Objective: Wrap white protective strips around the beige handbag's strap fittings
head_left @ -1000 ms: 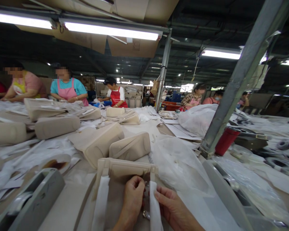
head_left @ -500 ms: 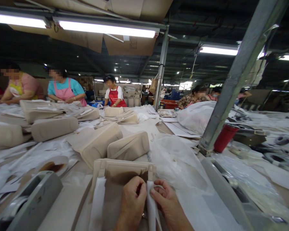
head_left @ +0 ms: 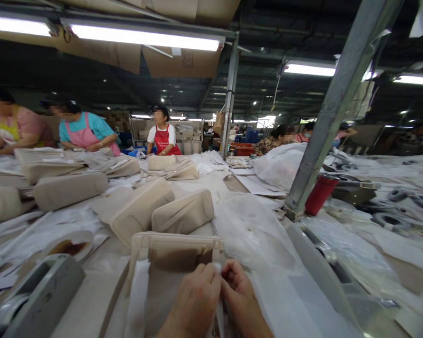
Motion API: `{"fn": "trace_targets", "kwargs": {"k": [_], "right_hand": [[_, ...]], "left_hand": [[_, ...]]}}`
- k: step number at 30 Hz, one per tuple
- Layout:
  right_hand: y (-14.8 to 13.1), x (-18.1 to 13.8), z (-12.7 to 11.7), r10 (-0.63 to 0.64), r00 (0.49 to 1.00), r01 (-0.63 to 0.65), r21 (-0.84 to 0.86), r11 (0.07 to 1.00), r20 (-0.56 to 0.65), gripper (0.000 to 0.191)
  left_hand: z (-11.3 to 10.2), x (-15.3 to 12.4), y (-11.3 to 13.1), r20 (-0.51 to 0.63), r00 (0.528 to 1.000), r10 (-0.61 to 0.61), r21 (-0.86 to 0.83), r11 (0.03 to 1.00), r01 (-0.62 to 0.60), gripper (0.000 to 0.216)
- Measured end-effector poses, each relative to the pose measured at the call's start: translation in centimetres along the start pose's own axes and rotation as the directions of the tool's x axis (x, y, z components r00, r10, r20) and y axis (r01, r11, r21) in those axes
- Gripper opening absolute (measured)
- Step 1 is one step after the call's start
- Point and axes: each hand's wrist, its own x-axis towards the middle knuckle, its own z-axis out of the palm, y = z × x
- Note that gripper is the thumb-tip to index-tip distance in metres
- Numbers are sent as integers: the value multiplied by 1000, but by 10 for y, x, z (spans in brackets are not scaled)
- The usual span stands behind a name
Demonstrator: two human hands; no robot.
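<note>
A beige handbag [head_left: 176, 249] lies flat on the table right in front of me, its two straps wrapped in white paper. My left hand [head_left: 193, 303] and my right hand [head_left: 241, 300] meet over the bag's right strap [head_left: 217, 267]. Both pinch the white paper wrap, fingers closed and pressed together around it. The left strap's white wrap [head_left: 139, 293] lies untouched beside them.
Several more beige bags [head_left: 183, 213] lie further up the table among white paper and a clear plastic sheet [head_left: 257, 230]. A grey tape dispenser [head_left: 38, 295] stands at the lower left. A slanted metal post [head_left: 320, 122] and a red cup [head_left: 319, 195] are to the right. Other people work at the far end.
My hands have closed together on the right strap's paper wrap, hiding most of it. The view has shifted a little to the right and down.
</note>
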Motion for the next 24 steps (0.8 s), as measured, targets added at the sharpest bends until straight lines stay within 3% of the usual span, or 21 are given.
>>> {"fn": "trace_targets", "kwargs": {"k": [2,3,4,6,7,8,9,11,14,20,24], "right_hand": [[-2,1,-3,41,999,-43,68,997,35,40],[-3,3,-4,56,997,-60,91,994,45,42],[-2,4,-6,65,997,-69,106,992,47,43],[-1,6,-7,66,997,-69,112,991,31,46],[0,6,-7,62,998,-64,111,992,24,46],[0,6,-7,52,998,-54,111,992,21,46],[0,6,-7,43,999,-45,109,993,27,47],[-3,3,-6,23,999,-27,98,995,45,47],[-8,-3,-6,4,998,-5,13,1000,67,44],[-13,-9,-1,15,999,-9,-121,993,45,40],[-25,-17,0,147,986,-136,-125,983,77,46]], "left_hand": [[-6,-1,-6,-84,996,-40,-281,960,15,26],[-8,0,-9,-115,984,-135,-459,886,68,26],[-8,1,-12,-106,956,-274,-635,758,147,24],[-5,5,-15,53,842,-536,-873,385,299,16],[-2,7,-16,163,785,-598,-914,208,348,21],[2,8,-15,254,756,-603,-922,86,378,31],[5,10,-13,314,756,-574,-916,26,400,41],[11,11,-9,356,786,-506,-908,11,418,53],[15,13,-1,345,813,-468,-922,-9,386,54],[19,24,1,337,804,-490,-941,-134,312,47],[20,24,0,362,802,-475,-931,-136,340,48]]}}
